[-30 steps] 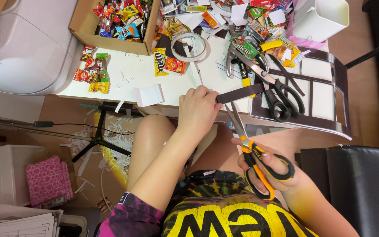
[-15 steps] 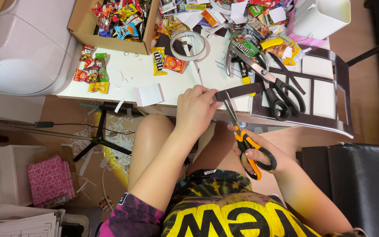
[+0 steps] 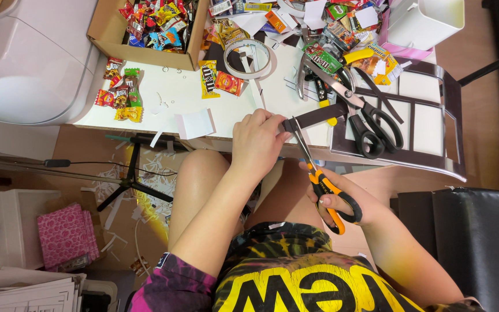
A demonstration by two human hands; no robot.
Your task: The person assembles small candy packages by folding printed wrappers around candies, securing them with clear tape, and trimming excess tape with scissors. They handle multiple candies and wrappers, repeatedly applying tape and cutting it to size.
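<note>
My left hand (image 3: 256, 140) pinches the near end of a dark brown paper strip (image 3: 319, 114) at the front edge of the white table (image 3: 174, 95). My right hand (image 3: 342, 199) grips orange-and-black scissors (image 3: 319, 179) below the table edge. Their blades point up and meet the strip right beside my left fingers. Both forearms reach up from my lap over my bare knees.
Black-handled scissors (image 3: 371, 124) lie on a dark sheet with white cut-out panels (image 3: 428, 124). A tape roll (image 3: 256, 58), scattered candy packets (image 3: 119, 92), a cardboard box of sweets (image 3: 145, 29), a white container (image 3: 423, 20). Paper scraps and a tripod (image 3: 131, 179) on the floor; black chair (image 3: 469, 242) at right.
My right hand has brought the orange scissors up and left, from beside my lap to the strip. My left hand stays holding the strip at the table edge.
</note>
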